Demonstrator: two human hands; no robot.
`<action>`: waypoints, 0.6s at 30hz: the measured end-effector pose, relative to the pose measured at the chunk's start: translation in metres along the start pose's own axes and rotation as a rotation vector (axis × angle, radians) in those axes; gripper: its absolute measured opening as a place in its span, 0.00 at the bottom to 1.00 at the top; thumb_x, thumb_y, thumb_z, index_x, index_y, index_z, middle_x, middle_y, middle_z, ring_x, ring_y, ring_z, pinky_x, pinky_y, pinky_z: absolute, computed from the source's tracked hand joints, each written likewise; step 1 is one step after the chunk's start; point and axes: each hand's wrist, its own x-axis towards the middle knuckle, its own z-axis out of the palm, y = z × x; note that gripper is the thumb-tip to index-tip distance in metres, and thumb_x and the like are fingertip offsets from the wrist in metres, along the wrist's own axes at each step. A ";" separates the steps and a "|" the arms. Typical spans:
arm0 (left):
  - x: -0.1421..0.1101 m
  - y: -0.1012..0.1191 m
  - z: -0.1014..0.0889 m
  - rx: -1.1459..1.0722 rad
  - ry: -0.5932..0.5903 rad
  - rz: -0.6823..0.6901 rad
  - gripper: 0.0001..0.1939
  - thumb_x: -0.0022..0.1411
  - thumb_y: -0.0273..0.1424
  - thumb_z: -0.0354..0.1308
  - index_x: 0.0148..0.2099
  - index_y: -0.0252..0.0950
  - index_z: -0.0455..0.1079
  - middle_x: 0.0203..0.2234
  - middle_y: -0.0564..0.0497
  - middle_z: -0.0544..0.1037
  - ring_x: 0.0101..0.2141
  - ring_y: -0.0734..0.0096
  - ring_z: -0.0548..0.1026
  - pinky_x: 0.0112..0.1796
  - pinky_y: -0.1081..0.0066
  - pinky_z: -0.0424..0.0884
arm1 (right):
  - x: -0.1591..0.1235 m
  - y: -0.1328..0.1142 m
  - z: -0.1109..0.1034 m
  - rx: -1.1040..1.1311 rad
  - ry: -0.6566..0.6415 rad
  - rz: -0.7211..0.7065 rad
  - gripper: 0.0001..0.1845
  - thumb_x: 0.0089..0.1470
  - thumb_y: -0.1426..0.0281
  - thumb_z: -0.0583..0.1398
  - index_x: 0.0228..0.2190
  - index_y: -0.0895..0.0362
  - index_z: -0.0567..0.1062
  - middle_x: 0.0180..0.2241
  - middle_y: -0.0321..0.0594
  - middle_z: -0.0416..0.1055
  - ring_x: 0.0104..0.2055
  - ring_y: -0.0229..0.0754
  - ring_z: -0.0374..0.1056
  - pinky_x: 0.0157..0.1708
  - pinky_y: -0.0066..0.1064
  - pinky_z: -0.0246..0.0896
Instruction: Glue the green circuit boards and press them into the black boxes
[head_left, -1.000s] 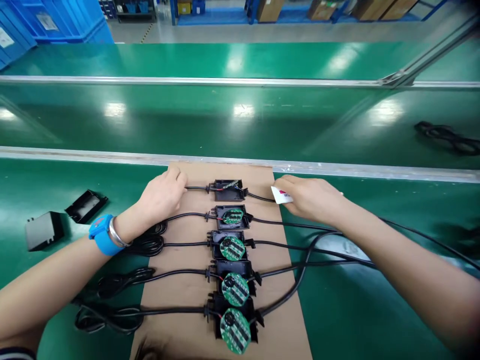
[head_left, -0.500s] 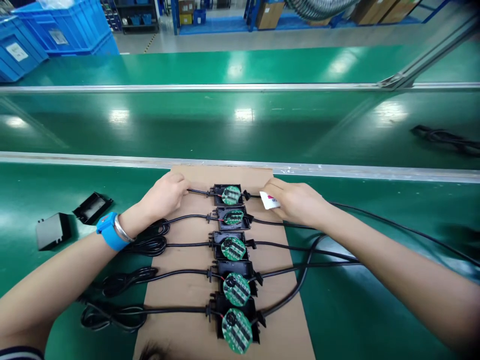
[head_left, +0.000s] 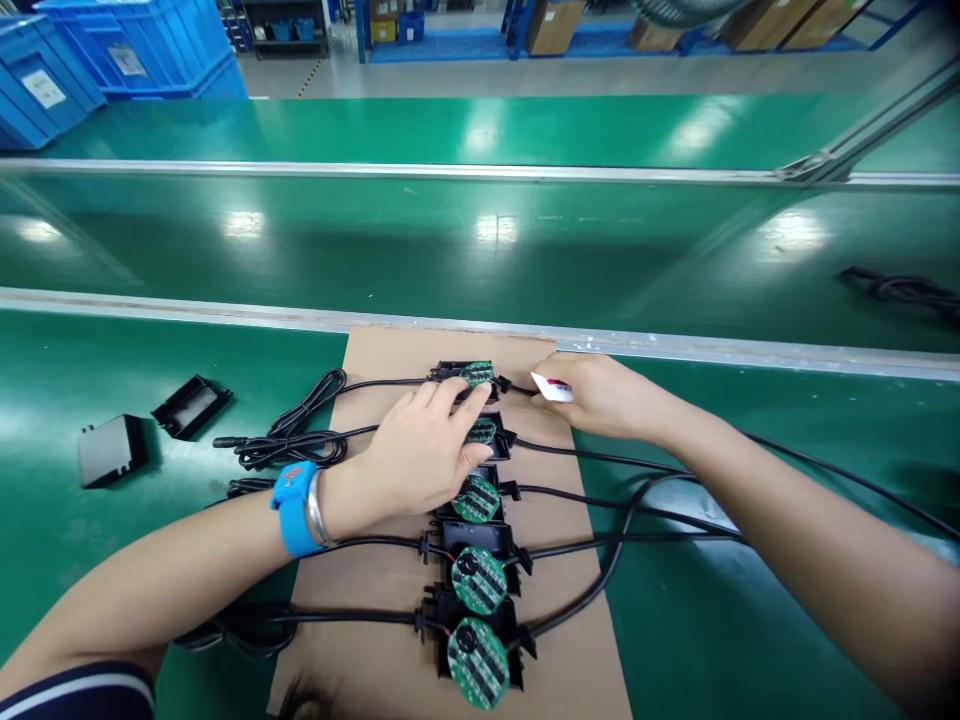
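Logging from my end: left hand (head_left: 420, 448) palm-down over a line of black boxes, fingers loosely spread, fingertips at the top box (head_left: 446, 370). I can't tell whether they touch its round green board (head_left: 478, 373) or sit just above. Right hand (head_left: 589, 395) closed on the top cord (head_left: 517, 387) just right of that box, a white tag (head_left: 553, 388) with a red mark poking from the fingers; I can't tell if it's fixed to the cord.

Five boxes in a column on a cardboard sheet (head_left: 577, 640), top one farthest from the person. In my way: the left hand covers part of the second box (head_left: 497, 450) and third board (head_left: 476, 498), plus stretches of left-side cord. Fourth board (head_left: 480, 580) and fifth board (head_left: 478, 662) are in plain view, tilted out over their boxes. Right forearm crosses above the right-side cords, which overlap beyond the sheet.

Left of the sheet: bundled cord (head_left: 292, 430), plug end (head_left: 223, 442) pointing left. Farther left on the green table (head_left: 112, 350), an open loose box (head_left: 192, 407) and a grey-topped piece (head_left: 109, 455), apart. Blue wristband (head_left: 295, 510) and metal bangle (head_left: 319, 510) on the left wrist.

Behind: metal rail (head_left: 420, 325), blue bins (head_left: 142, 50) far left, slanted metal bar (head_left: 885, 130) and dark cord bundle (head_left: 904, 290) far right, cartons (head_left: 555, 25) on a back shelf. Some hair (head_left: 307, 700) blocks the bottom edge.
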 end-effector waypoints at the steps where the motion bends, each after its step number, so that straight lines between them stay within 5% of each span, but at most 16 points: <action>1: 0.000 0.005 0.003 -0.008 -0.011 -0.014 0.32 0.71 0.43 0.48 0.68 0.27 0.55 0.59 0.36 0.67 0.54 0.50 0.67 0.53 0.54 0.68 | 0.000 -0.001 -0.006 0.017 0.013 -0.006 0.10 0.56 0.66 0.54 0.27 0.56 0.70 0.29 0.44 0.73 0.32 0.47 0.67 0.33 0.36 0.58; 3: -0.001 0.008 0.008 -0.006 -0.012 -0.031 0.33 0.71 0.45 0.47 0.68 0.26 0.55 0.59 0.37 0.67 0.54 0.50 0.66 0.53 0.54 0.67 | 0.003 -0.010 -0.020 0.084 0.109 0.022 0.11 0.58 0.62 0.56 0.29 0.55 0.72 0.29 0.43 0.73 0.30 0.46 0.66 0.31 0.36 0.57; 6: -0.003 0.004 0.014 0.011 0.004 -0.025 0.33 0.71 0.46 0.48 0.67 0.27 0.57 0.56 0.38 0.68 0.53 0.51 0.66 0.53 0.56 0.67 | 0.018 -0.039 -0.043 0.447 0.447 0.056 0.12 0.59 0.58 0.59 0.37 0.53 0.75 0.26 0.39 0.70 0.26 0.42 0.63 0.27 0.35 0.56; 9: -0.004 0.000 0.018 0.014 -0.003 -0.027 0.34 0.69 0.48 0.49 0.67 0.28 0.58 0.52 0.39 0.70 0.51 0.52 0.67 0.51 0.56 0.68 | 0.044 -0.077 -0.057 1.007 0.762 -0.111 0.14 0.60 0.56 0.59 0.29 0.51 0.73 0.17 0.31 0.53 0.17 0.36 0.48 0.20 0.32 0.47; 11: -0.005 -0.001 0.020 0.008 -0.014 -0.040 0.36 0.69 0.50 0.49 0.68 0.30 0.56 0.53 0.38 0.69 0.51 0.51 0.67 0.50 0.55 0.68 | 0.062 -0.094 -0.061 1.163 0.859 -0.205 0.17 0.59 0.55 0.60 0.24 0.51 0.70 0.15 0.29 0.43 0.15 0.34 0.38 0.16 0.31 0.38; 15: -0.006 -0.003 0.022 -0.049 -0.044 -0.058 0.36 0.68 0.49 0.51 0.69 0.32 0.54 0.57 0.37 0.67 0.53 0.50 0.66 0.51 0.55 0.68 | 0.076 -0.085 -0.061 0.987 0.891 -0.174 0.16 0.59 0.58 0.58 0.24 0.52 0.70 0.15 0.29 0.48 0.15 0.34 0.42 0.16 0.31 0.40; 18: -0.006 -0.004 0.022 -0.081 -0.038 -0.053 0.35 0.69 0.47 0.51 0.69 0.32 0.54 0.55 0.39 0.67 0.51 0.52 0.67 0.50 0.56 0.69 | 0.072 -0.055 -0.058 0.535 0.644 -0.129 0.09 0.54 0.65 0.61 0.24 0.55 0.72 0.20 0.34 0.65 0.21 0.36 0.60 0.23 0.33 0.54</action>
